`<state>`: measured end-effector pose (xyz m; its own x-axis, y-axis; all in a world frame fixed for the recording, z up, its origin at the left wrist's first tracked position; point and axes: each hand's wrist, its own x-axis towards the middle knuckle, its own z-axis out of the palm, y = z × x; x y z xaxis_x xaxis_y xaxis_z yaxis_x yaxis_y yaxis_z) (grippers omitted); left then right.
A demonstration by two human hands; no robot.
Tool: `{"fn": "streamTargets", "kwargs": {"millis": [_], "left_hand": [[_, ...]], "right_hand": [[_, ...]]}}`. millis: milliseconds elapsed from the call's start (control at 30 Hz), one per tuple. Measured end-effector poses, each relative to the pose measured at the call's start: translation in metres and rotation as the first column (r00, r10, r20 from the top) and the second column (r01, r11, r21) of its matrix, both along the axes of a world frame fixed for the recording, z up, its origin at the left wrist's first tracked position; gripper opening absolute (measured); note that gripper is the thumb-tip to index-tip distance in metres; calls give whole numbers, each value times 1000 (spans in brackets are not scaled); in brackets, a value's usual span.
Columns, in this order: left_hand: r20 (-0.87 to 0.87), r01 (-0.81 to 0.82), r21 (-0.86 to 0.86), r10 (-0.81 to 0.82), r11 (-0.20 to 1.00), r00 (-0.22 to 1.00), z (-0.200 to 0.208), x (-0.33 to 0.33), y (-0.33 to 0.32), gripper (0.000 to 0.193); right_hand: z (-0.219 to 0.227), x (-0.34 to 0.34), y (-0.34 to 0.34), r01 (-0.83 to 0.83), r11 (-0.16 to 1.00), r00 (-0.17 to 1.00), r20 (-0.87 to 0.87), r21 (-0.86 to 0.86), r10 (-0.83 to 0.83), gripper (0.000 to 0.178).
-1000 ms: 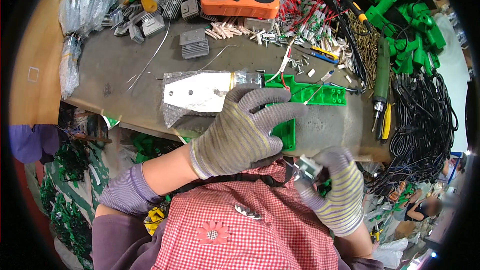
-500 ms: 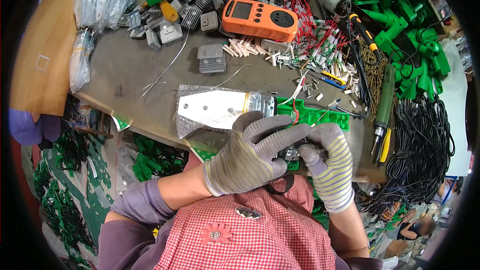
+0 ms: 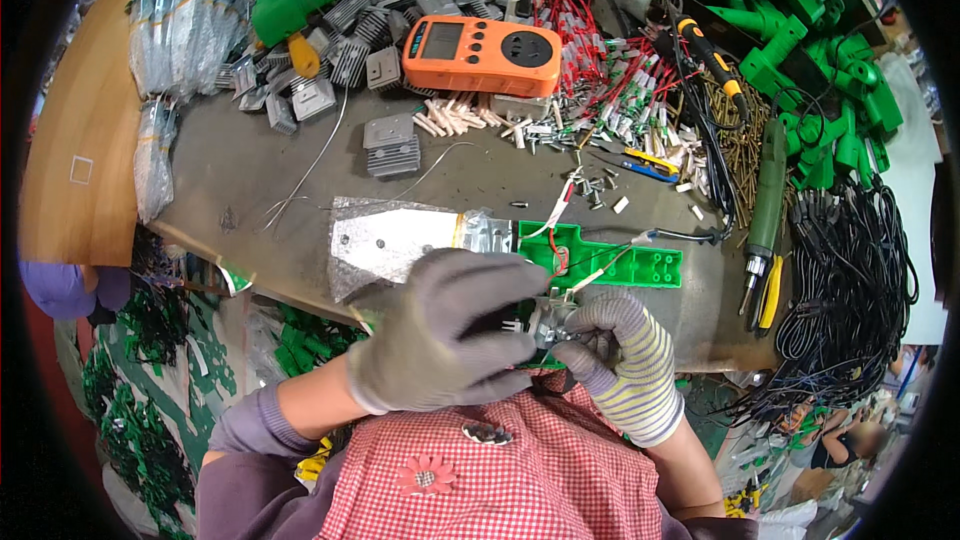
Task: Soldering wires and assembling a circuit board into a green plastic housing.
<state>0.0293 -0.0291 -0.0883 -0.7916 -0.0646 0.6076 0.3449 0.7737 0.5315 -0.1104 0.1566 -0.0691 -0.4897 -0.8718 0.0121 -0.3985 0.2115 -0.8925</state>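
Observation:
My left hand (image 3: 450,335), in a grey knit glove, has its fingers apart and partly blurred. It hovers over the near edge of a white tapered plate (image 3: 415,232) lying in bubble wrap. In a striped glove, my right hand (image 3: 632,365) pinches a small silvery metal part (image 3: 545,322), close to my left fingertips. Just beyond both hands lies a green plastic housing (image 3: 630,266), open side up, abutting the plate's metal end. A red wire (image 3: 560,255) and pale leads run in and over it. My fingers hide part of the metal part.
An orange meter (image 3: 483,55) sits at the back among finned metal blocks (image 3: 391,145). Red-wired parts and pale sleeves (image 3: 455,115) are heaped near it. To the right are a green electric screwdriver (image 3: 768,190), yellow-handled pliers (image 3: 770,292), black cables (image 3: 840,290) and green housings (image 3: 775,60).
My left hand has drawn back left and its fingers have spread away from the right hand. The right hand has moved slightly nearer me, and the metal part shows more. The whole view has shifted.

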Motion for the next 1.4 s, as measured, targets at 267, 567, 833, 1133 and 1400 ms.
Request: {"fn": "streamTargets", "kwargs": {"millis": [267,567,833,1133,1400], "left_hand": [[404,-42,-59,62,997,913,21,-16,-28,94],[386,-110,-86,135,990,912,26,-14,-16,94],[286,-83,-175,131,981,949,19,-8,-3,48],[202,-79,-115,101,990,974,20,-14,-4,49],[160,-656,-225,691,721,705,15,-14,-45,24]], "right_hand": [[4,-1,-11,-126,988,945,-315,-83,94,19],[-9,-2,1,-298,954,710,-675,-28,201,29],[34,-48,-1,-281,935,661,-663,215,351,23],[24,-255,-87,-104,988,750,-661,-114,3,45],[38,-205,-72,56,792,818,-427,-608,-385,25]]}}
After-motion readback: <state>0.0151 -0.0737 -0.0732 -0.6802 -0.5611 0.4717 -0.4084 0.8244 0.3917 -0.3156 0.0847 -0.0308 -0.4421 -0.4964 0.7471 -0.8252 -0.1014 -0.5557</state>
